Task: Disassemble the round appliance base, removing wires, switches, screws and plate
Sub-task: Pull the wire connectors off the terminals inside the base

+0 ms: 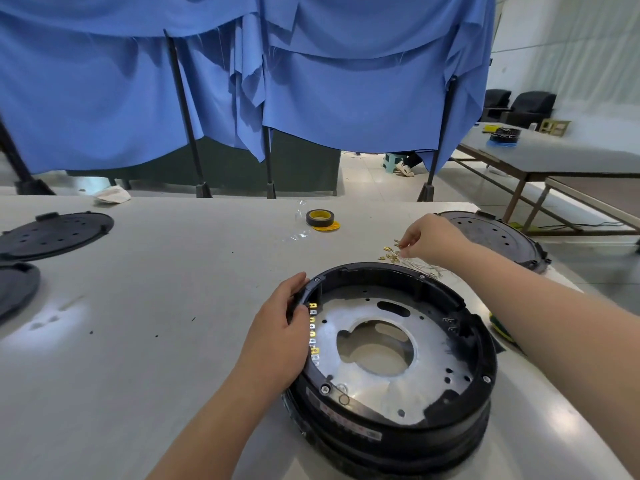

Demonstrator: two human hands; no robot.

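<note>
The round black appliance base (460, 403) lies open on the table in front of me. Inside it sits a silver metal plate (429, 362) with a large centre hole. A row of gold and white terminals (313, 332) lines its left inner wall. My left hand (280, 336) grips the base's left rim, thumb over the edge. My right hand (427, 239) is beyond the base, its fingertips pinching thin wires with gold terminals (391, 252) that lie in a small pile on the table. A screw (325, 388) sits on the rim at the front left.
Black round covers lie at the far left (55, 233), left edge (15, 289) and far right (498, 237). A tape roll (320, 218) stands mid-table. A green-yellow tool handle (500, 327) peeks out under my right forearm. Blue cloth hangs behind the table.
</note>
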